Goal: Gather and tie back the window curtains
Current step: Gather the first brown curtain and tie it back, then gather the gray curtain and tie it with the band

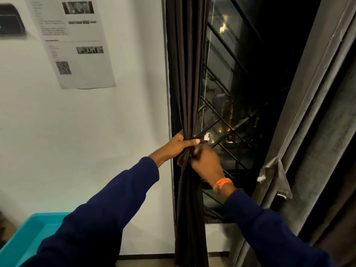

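The left hand [178, 144] is wrapped around the dark brown curtain [185, 74], squeezing it into a tight bunch. Its thumb lies flat across the front of the folds and its fingers go around the far side, out of sight. The right hand [207, 160] is just below and to the right of it, touching the same bunch. Its fingers are curled in against the cloth, and they seem to pinch a strip of the same dark cloth [183, 158] that loops out at the pinched spot. This hand looks a bit blurry, so the exact hold is hard to see.

The dark brown curtain hangs along the left edge of the window [240, 83], right beside the white wall [115, 132]. It is pulled into one narrow bundle of long folds, thinnest where the hands grip it, and it spreads a little wider again below, down to the floor.

Both arms wear dark blue sleeves [107, 218]. An orange band [223, 183] sits on the right wrist.

Behind the glass there are black slanted bars [227, 116], and small yellow lights shine in the dark outside. On the right side hangs a grey curtain [312, 112] with a grey strip of cloth [277, 176] dangling from it. A printed paper sheet [75, 41] is stuck on the wall. A bright blue bin [28, 236] sits low on the left.
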